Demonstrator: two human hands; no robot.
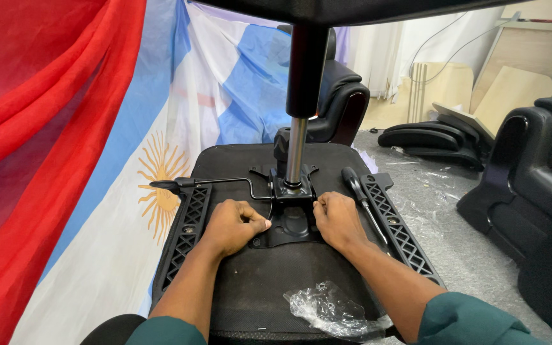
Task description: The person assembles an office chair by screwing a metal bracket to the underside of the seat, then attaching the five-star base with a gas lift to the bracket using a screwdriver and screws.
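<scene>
An upturned black chair seat [250,291] lies in front of me with a black metal mechanism plate [291,220] on its underside. A chrome and black gas cylinder [298,128] stands upright in the plate. My left hand [230,225] rests at the plate's left edge, fingers curled and pinching there. My right hand [337,219] presses the plate's right edge, fingers bent. A thin black lever [202,183] sticks out to the left. A black-handled screwdriver [360,195] lies just right of my right hand.
Two latticed black brackets [190,230] flank the seat. A crumpled clear plastic bag [330,310] lies on its near end. Red and blue-white cloths [65,160] hang at left. Black chair parts [531,185] stand at right, armrest pieces [429,137] and boards behind.
</scene>
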